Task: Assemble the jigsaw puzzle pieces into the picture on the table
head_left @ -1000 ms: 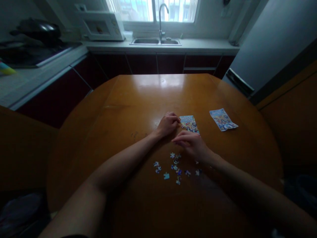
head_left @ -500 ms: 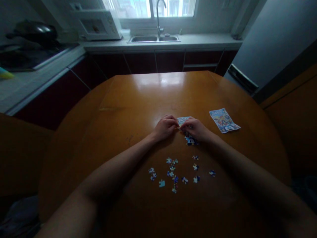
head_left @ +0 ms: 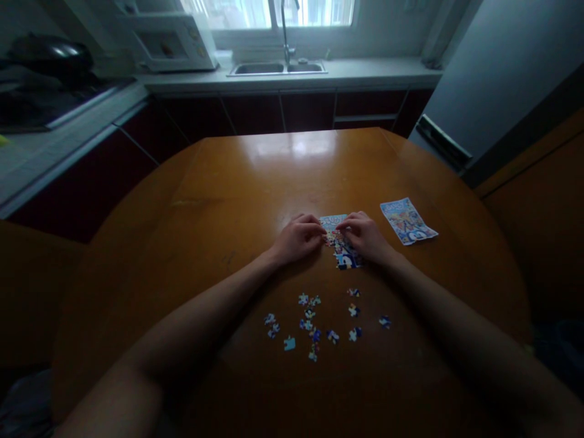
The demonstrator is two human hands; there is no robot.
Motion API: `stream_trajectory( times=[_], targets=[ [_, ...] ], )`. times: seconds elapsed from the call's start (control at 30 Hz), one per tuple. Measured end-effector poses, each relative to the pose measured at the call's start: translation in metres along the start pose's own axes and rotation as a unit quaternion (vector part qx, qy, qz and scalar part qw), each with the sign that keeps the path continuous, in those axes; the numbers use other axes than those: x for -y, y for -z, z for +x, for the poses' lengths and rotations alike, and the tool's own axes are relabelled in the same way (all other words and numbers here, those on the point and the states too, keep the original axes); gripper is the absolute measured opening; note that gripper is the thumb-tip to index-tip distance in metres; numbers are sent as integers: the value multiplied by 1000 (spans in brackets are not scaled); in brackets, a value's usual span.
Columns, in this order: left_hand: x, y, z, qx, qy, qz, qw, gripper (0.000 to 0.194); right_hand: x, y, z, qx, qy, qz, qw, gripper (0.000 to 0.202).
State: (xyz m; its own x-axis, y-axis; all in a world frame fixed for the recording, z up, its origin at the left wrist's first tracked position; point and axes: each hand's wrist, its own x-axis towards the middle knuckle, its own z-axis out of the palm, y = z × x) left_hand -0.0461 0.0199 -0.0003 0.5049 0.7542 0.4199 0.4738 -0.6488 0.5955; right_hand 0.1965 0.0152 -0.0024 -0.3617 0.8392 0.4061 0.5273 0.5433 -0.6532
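Observation:
A partly joined jigsaw puzzle (head_left: 347, 260) with a light blue top strip and a dark blue and white figure at its lower end lies flat between my hands. My left hand (head_left: 298, 238) is at its left edge, fingers bent together and closed on a jigsaw puzzle piece (head_left: 327, 241) there. Over the right side of the puzzle rests my right hand (head_left: 364, 236); its fingers are bent and slightly apart, and I see nothing held in them. That hand covers part of the picture. Nearer to me lie several loose pieces (head_left: 316, 334), among them a plain light blue piece (head_left: 289, 344).
A creased picture sheet (head_left: 407, 221) lies right of the puzzle on the brown wooden table (head_left: 255, 188). Beyond the table are a counter with a sink (head_left: 260, 69), a microwave (head_left: 168, 45) and a stove with a dark pan (head_left: 50, 55). A grey fridge (head_left: 493, 79) stands at right.
My right fingers have drawn back from my left fingertips, so more of the puzzle's middle shows between the hands. The whole view has shifted slightly; the loose pieces lie as before.

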Motion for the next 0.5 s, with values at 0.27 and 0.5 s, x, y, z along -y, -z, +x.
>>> stream_trajectory(
  times=[0.27,0.5],
  targets=[
    [1,3,-3,52,-7,20,998,25,2,-7,-4,43,75,-23,996,25],
    [5,3,-4,62,-15,20,998,20,-2,-8,-4,49,95,-29,994,24]
  ],
)
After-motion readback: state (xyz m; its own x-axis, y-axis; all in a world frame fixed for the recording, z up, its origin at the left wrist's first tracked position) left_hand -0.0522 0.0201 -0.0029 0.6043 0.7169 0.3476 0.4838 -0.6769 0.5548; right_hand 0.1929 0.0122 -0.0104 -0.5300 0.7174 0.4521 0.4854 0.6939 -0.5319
